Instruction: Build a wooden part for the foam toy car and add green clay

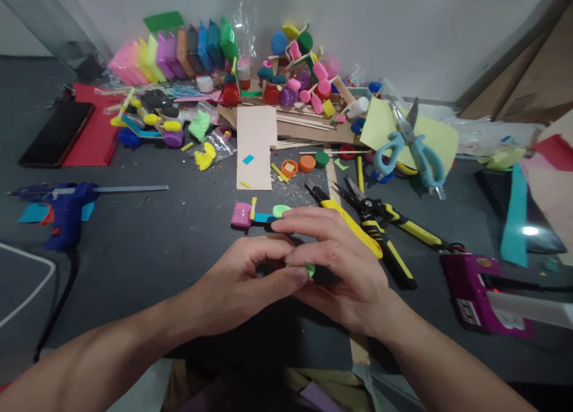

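Near the front middle of the table, my left hand (248, 274) and my right hand (344, 260) meet. Between them a small lump of light green clay (310, 270) shows at the tip of my left thumb, under my right fingers. Both hands close around it, and most of the lump is hidden. Just beyond my fingers lies a small model with a pink cylinder (242, 215), a blue strip (263, 218) and a light green rounded piece (282, 211). My right fingers partly cover its right end.
Right of my hands lie a yellow utility knife (353, 227), pliers (394, 221) and blue-handled scissors (409, 140). A blue glue gun (67, 209) is at left, a purple device (483, 292) at right. Clay packs (179, 54), small models (304, 71) and a cardboard strip (254, 137) line the back.
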The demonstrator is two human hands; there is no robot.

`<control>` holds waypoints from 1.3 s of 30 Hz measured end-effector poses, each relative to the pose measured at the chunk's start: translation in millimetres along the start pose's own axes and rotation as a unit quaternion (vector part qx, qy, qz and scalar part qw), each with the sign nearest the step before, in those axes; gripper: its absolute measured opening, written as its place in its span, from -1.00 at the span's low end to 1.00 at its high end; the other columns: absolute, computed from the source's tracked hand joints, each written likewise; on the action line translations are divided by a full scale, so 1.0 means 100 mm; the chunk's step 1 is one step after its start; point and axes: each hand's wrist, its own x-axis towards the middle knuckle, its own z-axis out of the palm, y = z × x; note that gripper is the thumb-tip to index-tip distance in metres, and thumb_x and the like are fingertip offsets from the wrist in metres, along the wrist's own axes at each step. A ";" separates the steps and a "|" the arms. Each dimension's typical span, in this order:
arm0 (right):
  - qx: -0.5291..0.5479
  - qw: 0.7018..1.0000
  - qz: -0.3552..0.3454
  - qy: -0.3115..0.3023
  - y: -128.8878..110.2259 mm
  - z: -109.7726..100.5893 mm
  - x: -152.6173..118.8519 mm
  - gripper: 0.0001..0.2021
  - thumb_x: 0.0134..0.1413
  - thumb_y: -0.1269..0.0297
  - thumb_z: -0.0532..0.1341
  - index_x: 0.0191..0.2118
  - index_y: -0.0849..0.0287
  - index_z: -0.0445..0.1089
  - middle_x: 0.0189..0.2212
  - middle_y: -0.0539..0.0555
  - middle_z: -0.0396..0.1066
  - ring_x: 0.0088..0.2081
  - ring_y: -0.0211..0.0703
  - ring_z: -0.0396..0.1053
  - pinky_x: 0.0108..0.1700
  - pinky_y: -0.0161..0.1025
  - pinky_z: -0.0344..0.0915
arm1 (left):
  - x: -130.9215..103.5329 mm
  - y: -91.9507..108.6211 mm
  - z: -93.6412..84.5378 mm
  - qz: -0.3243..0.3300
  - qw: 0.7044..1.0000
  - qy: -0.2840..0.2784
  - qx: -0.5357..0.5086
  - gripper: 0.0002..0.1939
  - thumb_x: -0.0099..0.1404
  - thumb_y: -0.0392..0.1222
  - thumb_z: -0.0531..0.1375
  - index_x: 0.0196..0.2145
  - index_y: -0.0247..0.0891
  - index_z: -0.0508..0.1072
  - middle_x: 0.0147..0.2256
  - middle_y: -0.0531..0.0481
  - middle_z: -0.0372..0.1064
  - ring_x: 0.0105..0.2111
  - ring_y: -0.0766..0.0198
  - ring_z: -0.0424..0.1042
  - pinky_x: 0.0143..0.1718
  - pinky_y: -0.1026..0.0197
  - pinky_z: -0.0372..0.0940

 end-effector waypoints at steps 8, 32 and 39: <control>0.012 1.000 0.018 0.002 0.01 -0.03 -0.01 -0.72 0.14 0.23 0.38 -0.06 0.15 0.41 0.01 0.22 0.52 0.11 0.02 0.43 0.15 0.08 0.36 | -0.01 0.02 -0.01 0.001 1.000 -0.017 0.002 -0.73 0.38 -0.05 0.20 -0.25 -0.31 0.59 -0.24 -0.06 0.51 -0.17 0.16 0.46 -0.12 0.21 0.31; -0.096 0.995 0.003 -0.024 0.00 0.00 -0.06 -0.50 0.39 0.21 0.07 0.30 0.42 0.18 0.21 0.46 0.29 0.30 0.09 0.19 0.28 0.09 0.21 | 0.02 -0.02 0.01 0.011 0.997 0.029 -0.073 -0.67 0.39 -0.06 0.17 -0.47 -0.29 0.49 -0.45 0.08 0.25 -0.38 0.36 0.18 -0.31 0.31 0.14; -0.137 0.989 -0.005 -0.046 0.01 0.04 -0.06 -0.36 0.42 0.09 -0.04 0.36 0.55 0.01 0.31 0.58 0.09 0.41 0.20 -0.03 0.35 0.20 0.09 | 0.05 -0.02 0.03 0.012 0.996 0.053 -0.074 -0.76 0.36 -0.10 0.18 -0.36 -0.25 0.59 -0.37 0.04 0.35 -0.30 0.30 0.26 -0.19 0.28 0.22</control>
